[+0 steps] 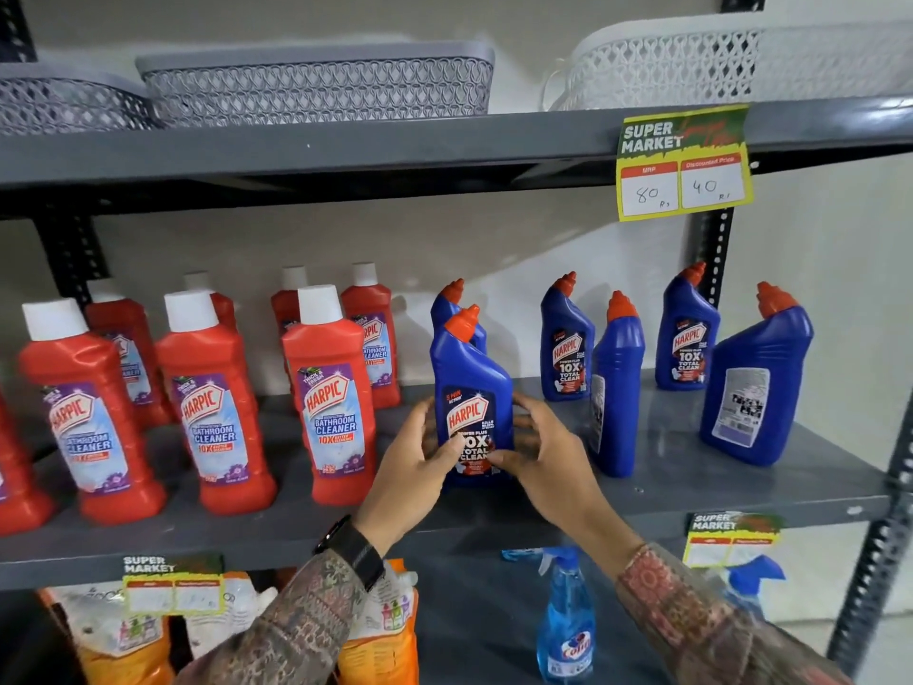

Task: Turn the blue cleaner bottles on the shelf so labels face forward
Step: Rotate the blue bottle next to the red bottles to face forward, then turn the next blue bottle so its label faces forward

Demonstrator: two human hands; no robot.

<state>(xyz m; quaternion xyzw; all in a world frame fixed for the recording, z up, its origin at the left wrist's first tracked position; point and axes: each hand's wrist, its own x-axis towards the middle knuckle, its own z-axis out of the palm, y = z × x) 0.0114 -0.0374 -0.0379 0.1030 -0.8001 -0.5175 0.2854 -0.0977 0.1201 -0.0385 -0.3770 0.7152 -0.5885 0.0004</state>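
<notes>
On the grey metal shelf, both hands clasp a glossy blue angled-neck bottle, label forward.

The rear bottle was mostly hidden behind the held bottle. The leftmost red bottle was cut off by the frame edge.

The blue bottle between my hands is glossy plastic, its label slick and shiny. The red bottles gleam the same way (caps matt white). The shelf is matt grey painted metal. The baskets above look like matt openwork plastic. My sleeves are patterned cloth.
</notes>
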